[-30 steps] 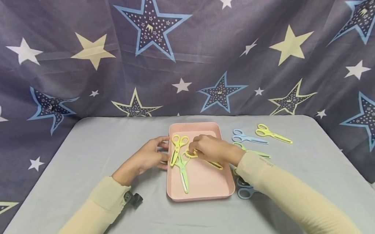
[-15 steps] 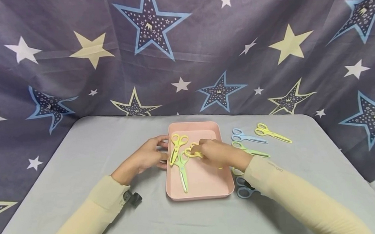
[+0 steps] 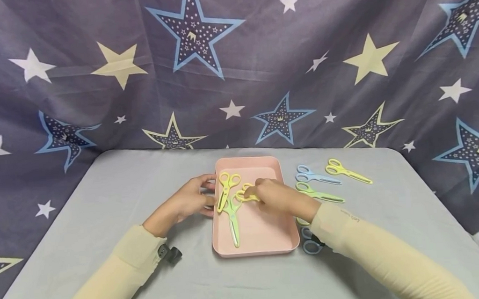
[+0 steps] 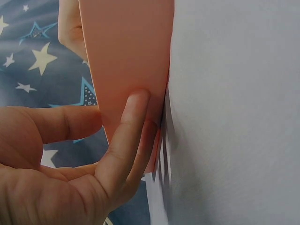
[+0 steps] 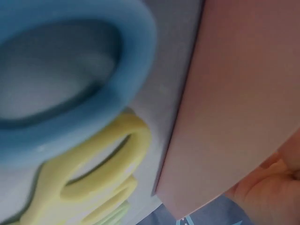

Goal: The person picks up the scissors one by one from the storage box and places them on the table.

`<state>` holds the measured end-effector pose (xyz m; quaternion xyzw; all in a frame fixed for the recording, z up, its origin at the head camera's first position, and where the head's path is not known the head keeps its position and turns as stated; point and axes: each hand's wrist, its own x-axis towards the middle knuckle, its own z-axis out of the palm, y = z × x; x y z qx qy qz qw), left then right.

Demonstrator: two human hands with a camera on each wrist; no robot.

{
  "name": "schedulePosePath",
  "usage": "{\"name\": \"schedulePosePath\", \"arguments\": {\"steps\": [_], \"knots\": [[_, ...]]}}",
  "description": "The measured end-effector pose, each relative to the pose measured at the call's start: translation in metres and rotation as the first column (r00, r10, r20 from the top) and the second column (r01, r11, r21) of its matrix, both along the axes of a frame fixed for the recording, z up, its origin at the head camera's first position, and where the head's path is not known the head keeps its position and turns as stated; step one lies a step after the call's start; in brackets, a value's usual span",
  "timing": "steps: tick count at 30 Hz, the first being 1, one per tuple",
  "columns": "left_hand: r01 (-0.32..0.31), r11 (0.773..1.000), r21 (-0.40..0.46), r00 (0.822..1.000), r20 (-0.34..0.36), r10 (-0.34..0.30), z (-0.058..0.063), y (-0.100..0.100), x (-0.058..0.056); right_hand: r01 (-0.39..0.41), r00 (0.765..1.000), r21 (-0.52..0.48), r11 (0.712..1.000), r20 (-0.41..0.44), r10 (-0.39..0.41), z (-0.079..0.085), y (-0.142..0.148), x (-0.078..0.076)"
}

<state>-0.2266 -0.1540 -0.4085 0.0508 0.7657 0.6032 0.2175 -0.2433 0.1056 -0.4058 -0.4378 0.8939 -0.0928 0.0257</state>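
Note:
A pink tray (image 3: 257, 247) stands on the table. My left hand (image 3: 189, 201) rests at its left side; in the left wrist view, extended fingers (image 4: 136, 105) press on the outer wall. My right hand (image 3: 274, 196) reaches over the right wall and pinches yellow scissors (image 3: 241, 196) near the handles, low in the tray; their blades are hidden under the hand. Left of them lie other yellow scissors (image 3: 227, 188), slightly over the handles of green scissors (image 3: 234, 225).
To the tray's right lie blue scissors (image 3: 317, 177), yellow scissors (image 3: 348, 171) and green scissors (image 3: 321, 193). Blue handles (image 3: 312, 244) show partly under the right sleeve (image 3: 369, 242). Close up in the right wrist view are a blue handle (image 5: 136, 51) and yellow handles (image 5: 136, 136).
My right hand has shifted slightly right along the yellow scissors, uncovering more of their handles and covering the blades. The left hand and tray stay put.

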Motion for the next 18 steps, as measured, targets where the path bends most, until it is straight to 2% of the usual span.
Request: {"name": "schedulePosePath", "arguments": {"steps": [6,18], "knots": [[0.0,1.0,-0.004,1.0,0.002,0.0,-0.0003,0.0005,-0.0007,-0.013,1.0,-0.037,0.999,-0.018,0.013,-0.0004,-0.0003,0.0012],[-0.003,1.0,0.002,1.0,0.0,0.003,-0.0021,0.0011,-0.0009,-0.028,0.997,-0.042,0.999,0.068,0.031,0.0001,-0.0002,-0.0033]]}}
